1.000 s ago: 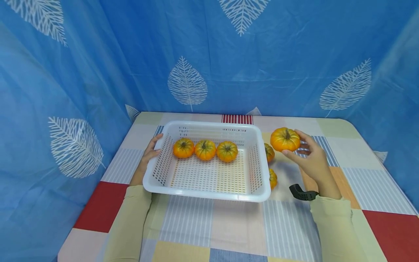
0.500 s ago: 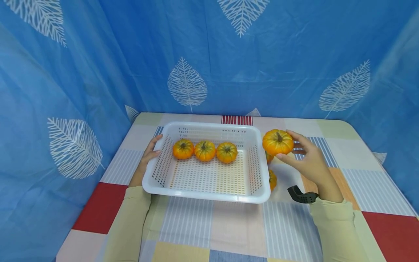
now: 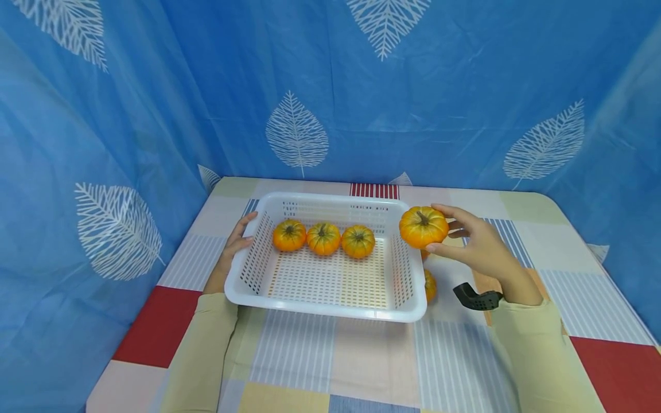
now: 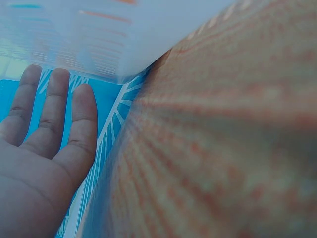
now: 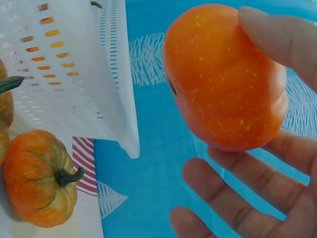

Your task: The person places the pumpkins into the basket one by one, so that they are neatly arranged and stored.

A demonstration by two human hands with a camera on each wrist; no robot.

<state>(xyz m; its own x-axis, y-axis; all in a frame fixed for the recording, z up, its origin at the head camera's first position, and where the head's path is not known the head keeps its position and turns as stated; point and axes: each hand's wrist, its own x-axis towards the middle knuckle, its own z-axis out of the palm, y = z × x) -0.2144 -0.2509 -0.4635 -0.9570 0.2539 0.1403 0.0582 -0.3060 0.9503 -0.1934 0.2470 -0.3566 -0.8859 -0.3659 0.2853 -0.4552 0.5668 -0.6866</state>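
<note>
My right hand (image 3: pixel 477 244) pinches a small orange pumpkin (image 3: pixel 423 228) between thumb and fingers, stem upward. In the head view it overlaps the right rim of a white plastic basket (image 3: pixel 330 311); in the right wrist view the pumpkin (image 5: pixel 225 79) shows apart from the basket wall (image 5: pixel 84 99). Three pumpkins stand in a row inside the basket: left (image 3: pixel 289 235), middle (image 3: pixel 323 238) and right (image 3: pixel 358 241). My left hand (image 3: pixel 230 252) is at the basket's left side. Its fingers (image 4: pixel 52 109) are straight, tips right at the wall in the left wrist view.
Two more pumpkins lie on the table right of the basket, one nearer (image 3: pixel 430 285) and one farther (image 3: pixel 425 254), both partly hidden. A patchwork cloth (image 3: pixel 372 355) covers the table. Blue curtains (image 3: pixel 217 86) with white leaf prints hang behind and at the sides.
My right hand has carried its pumpkin leftward, from beside the basket to its right rim. The left hand, the basket and the three pumpkins inside have stayed put.
</note>
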